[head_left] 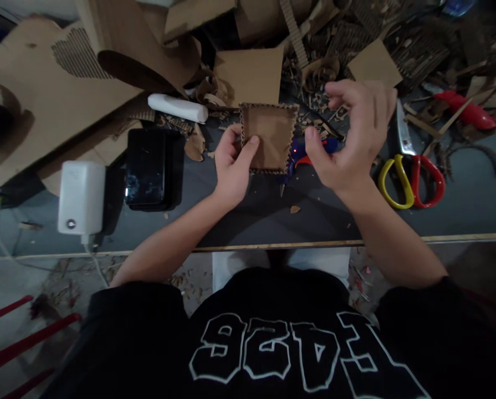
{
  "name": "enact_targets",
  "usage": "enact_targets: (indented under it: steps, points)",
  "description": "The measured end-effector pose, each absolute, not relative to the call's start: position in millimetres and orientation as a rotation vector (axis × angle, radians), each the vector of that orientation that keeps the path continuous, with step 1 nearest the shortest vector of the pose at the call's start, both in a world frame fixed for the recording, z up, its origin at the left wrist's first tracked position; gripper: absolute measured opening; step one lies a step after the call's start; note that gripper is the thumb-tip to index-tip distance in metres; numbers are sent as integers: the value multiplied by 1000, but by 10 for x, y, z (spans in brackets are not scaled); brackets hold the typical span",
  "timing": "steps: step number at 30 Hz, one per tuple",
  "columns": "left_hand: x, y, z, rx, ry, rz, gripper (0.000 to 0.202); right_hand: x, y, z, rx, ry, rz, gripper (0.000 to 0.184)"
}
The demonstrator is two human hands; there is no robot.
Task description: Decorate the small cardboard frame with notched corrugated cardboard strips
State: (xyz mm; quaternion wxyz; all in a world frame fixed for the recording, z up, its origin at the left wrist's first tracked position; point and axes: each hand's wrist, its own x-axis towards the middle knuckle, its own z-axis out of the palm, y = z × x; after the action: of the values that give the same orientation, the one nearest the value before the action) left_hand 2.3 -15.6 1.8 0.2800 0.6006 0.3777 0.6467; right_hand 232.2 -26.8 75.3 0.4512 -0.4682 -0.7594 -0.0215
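Note:
My left hand grips a small square cardboard tray by its left side, thumb pressed on the inner face. Corrugated strips run along the tray's edges as a low rim. To the right, my right hand is raised with thumb and fingers apart, holding nothing. Partly hidden behind the tray and that hand lies a blue glue gun with an orange trigger, its nozzle pointing toward the table's front edge. Scissors with one yellow and one red handle loop rest on the table beside my right wrist.
A black box-like device, a white power bank with a cable, and a white roll lie at left. Cardboard sheets and scraps pile along the back. A red-handled tool sits far right. The table's front edge runs before me.

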Motion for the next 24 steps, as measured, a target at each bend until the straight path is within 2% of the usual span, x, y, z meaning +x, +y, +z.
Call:
enact_targets:
  steps: [4,8,12,15,24]
  points:
    - [-58,-13,-126,1429,995,1487,68,2293,-200,732,-1170,-1913,101,44]
    - [-6,-73,-5,1276,983,1366,83,2277,-195,684,-1167,-1942,320,41]
    - [72,-174,179,1190,827,1319,76,2290,-162,622,-1084,-1859,402,48]
    - [95,-192,194,1154,723,1276,69,2306,-118,569,-1073,-1808,411,46]
    - [17,33,-69,1380,829,1316,78,2330,-15,438,-1042,-1790,500,40]
